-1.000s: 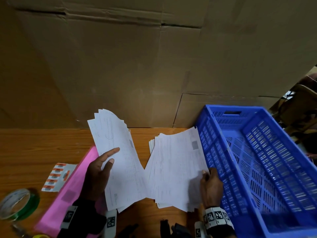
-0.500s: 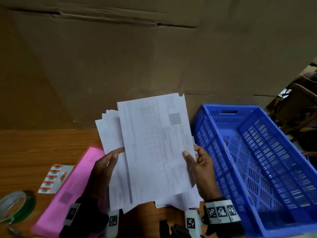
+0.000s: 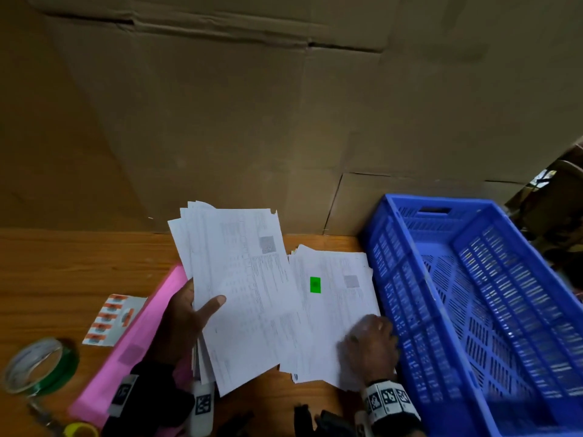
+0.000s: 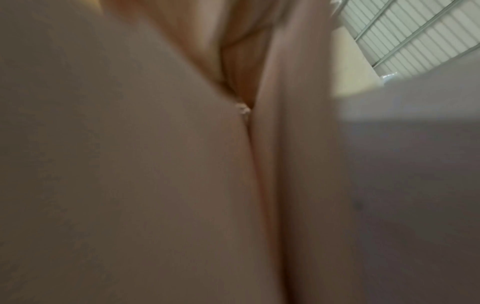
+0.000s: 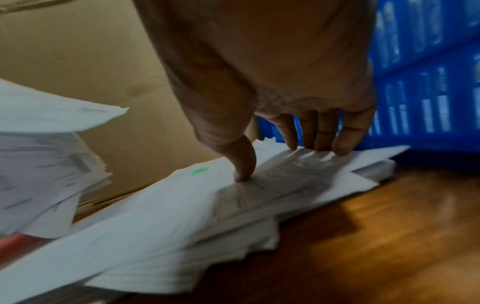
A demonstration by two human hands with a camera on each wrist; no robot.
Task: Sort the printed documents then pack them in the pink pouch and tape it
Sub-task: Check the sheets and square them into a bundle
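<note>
Glossy wooden table [image 3: 79, 266], paper documents [image 3: 331, 310], perforated plastic crate [image 3: 473, 294].

Blue crate [image 3: 473, 310] blocks the right — bare table [image 3: 79, 263] lies left.

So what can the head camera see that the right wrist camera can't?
Only the head view shows the pink pouch, the green tape roll, the sticker sheet and the left hand holding a fanned stack of papers.

Only the right wrist view shows the thumb and fingertips pressing the top sheet.

Both show the right hand, the pile of papers on the table with its green mark, and the blue crate.
</note>
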